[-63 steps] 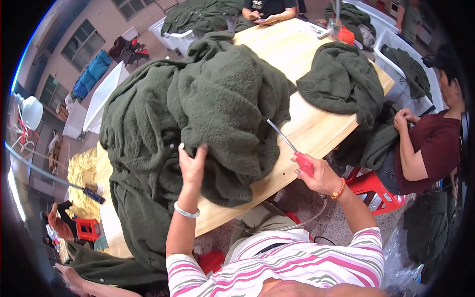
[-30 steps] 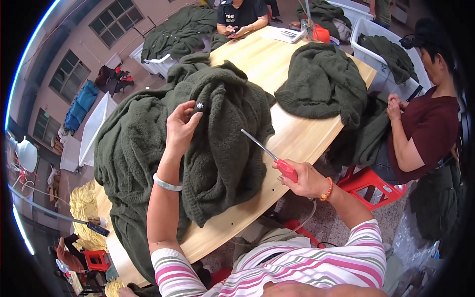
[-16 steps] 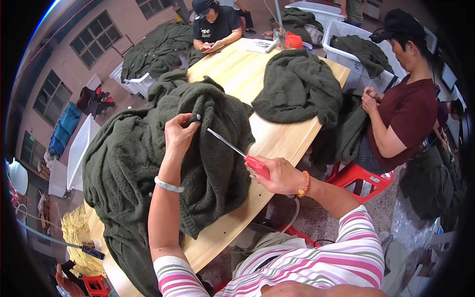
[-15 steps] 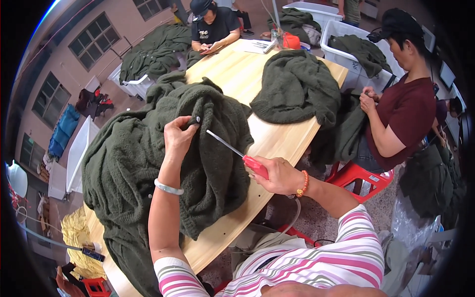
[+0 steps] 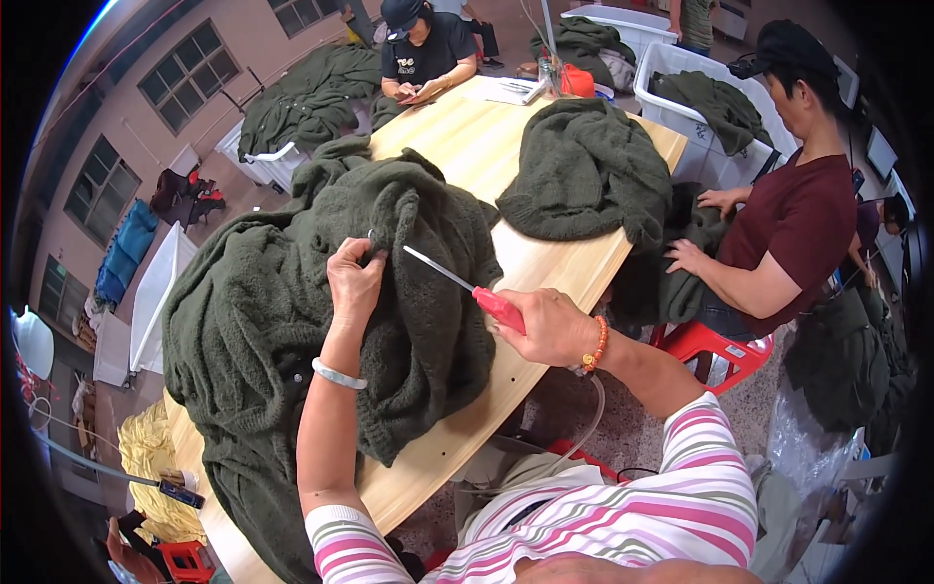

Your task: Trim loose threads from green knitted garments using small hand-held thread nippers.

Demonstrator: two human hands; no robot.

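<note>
A large dark green fuzzy knit garment [image 5: 253, 292] is heaped over the left part of the table, with ribbed edging and small buttons. My left hand [image 5: 355, 277] pinches a fold of its edge, and a small shiny button shows just above the fingertips. My right hand [image 5: 545, 326] is closed round a red-handled tool [image 5: 499, 310] with a slim metal shaft. The shaft points up and left, its tip a short way right of my left fingers, over the garment. A clear tube [image 5: 595, 414] hangs below my right wrist; whether it joins the tool is hidden.
Another green garment [image 5: 589, 170] lies on the wooden table [image 5: 555, 277]. At right, a co-worker [image 5: 808, 224] sits on a red stool [image 5: 725, 352] with green cloth. Another person [image 5: 428, 58] sits at the far end. White bins [image 5: 681, 115] of garments stand behind.
My left hand has shifted slightly down and left along the garment edge. The tool has moved slightly left. The co-worker's hands at right have spread apart and lowered onto the cloth.
</note>
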